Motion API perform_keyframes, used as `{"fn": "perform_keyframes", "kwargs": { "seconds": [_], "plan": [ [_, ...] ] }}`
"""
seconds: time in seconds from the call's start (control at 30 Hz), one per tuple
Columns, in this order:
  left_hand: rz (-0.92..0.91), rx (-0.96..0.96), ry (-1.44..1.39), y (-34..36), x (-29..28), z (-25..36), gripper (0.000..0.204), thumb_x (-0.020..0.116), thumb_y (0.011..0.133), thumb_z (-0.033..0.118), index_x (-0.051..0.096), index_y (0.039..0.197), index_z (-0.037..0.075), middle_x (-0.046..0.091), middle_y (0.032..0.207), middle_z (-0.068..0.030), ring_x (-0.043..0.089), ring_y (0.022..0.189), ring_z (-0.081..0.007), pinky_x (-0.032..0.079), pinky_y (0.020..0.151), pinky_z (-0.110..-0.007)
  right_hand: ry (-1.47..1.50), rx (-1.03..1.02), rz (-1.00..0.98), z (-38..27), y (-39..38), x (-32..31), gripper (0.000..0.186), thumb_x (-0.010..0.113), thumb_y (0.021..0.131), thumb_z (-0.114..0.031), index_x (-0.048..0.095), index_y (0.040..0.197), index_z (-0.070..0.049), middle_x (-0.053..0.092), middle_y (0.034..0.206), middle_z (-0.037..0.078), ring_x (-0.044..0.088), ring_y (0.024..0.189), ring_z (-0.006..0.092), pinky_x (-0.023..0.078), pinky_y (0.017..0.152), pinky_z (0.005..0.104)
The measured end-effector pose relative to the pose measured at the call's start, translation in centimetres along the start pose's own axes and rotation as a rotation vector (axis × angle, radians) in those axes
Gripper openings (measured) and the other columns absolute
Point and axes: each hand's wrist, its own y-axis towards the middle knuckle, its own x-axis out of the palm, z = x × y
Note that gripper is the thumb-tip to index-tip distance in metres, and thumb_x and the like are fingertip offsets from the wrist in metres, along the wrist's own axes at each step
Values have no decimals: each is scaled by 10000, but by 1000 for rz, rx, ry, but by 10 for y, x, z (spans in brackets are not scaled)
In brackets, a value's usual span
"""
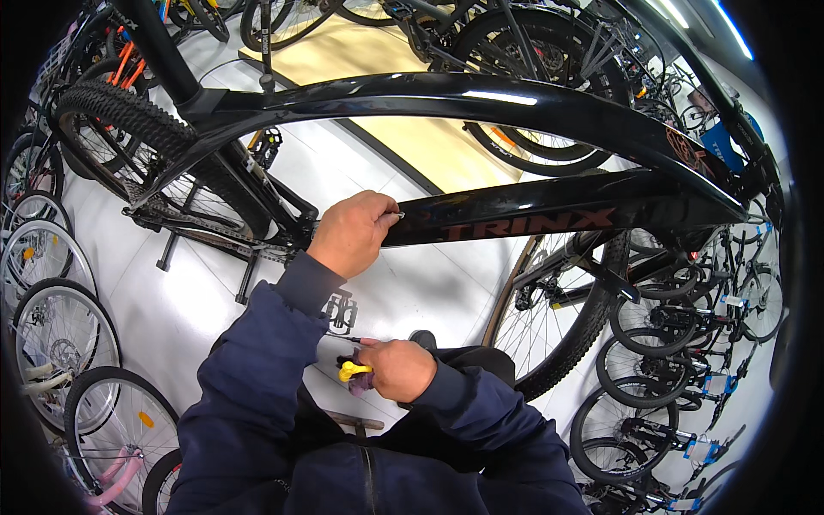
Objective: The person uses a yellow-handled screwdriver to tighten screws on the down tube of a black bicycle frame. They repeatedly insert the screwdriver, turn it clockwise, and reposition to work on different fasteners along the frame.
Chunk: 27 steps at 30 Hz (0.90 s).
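Head view: hands point(352, 232) at frame tube point(532, 210).

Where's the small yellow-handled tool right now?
The small yellow-handled tool is in the right hand, low in the head view's centre, below the left hand on the glossy black bicycle frame.

Small metal part pinched at left hand point(350, 232) fingertips against black bicycle frame point(549, 210): too small to identify. Right hand point(396, 369) closed over yellow-tipped tool point(354, 371), most of it hidden in fist. Pedal point(341, 312) partly behind sleeve. Front wheel point(562, 318) partly hidden behind frame. Background bicycles point(687, 403) cut off by fisheye rim.
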Motion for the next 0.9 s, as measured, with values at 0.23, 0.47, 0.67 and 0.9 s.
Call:
{"fn": "perform_keyframes", "kwargs": {
  "seconds": [0.23,0.47,0.67,0.9],
  "plan": [
    [3,84,22,3,-1,0,129,680,902,48,733,1015,18,695,882,-136,670,743,-299,533,679,-349,-28,7,-59,-1,1,-1,205,657,778,-113,693,962,-29,710,872,170,695,864,370,562,738,480],
    [-103,-437,-488,4,-4,0,162,673,939,92,761,1027,-12,705,816,-72,635,706,-145,523,673,-276,-25,48,-60,-5,2,-5,215,646,784,-90,692,988,-43,709,878,180,706,886,380,570,766,478],
    [-103,-664,-627,8,-4,3,207,677,957,134,745,1015,-52,691,772,-51,618,678,-100,508,642,-251,-3,74,-75,-8,4,-6,223,642,805,-60,689,1022,-77,716,870,205,715,969,388,578,807,481],
    [-75,-476,-377,4,1,1,185,686,949,121,747,1049,-23,711,802,-51,635,690,-104,525,659,-252,-38,54,-74,-6,4,-5,224,652,793,-123,684,995,-31,711,911,172,703,851,376,561,724,481]
  ]
}}
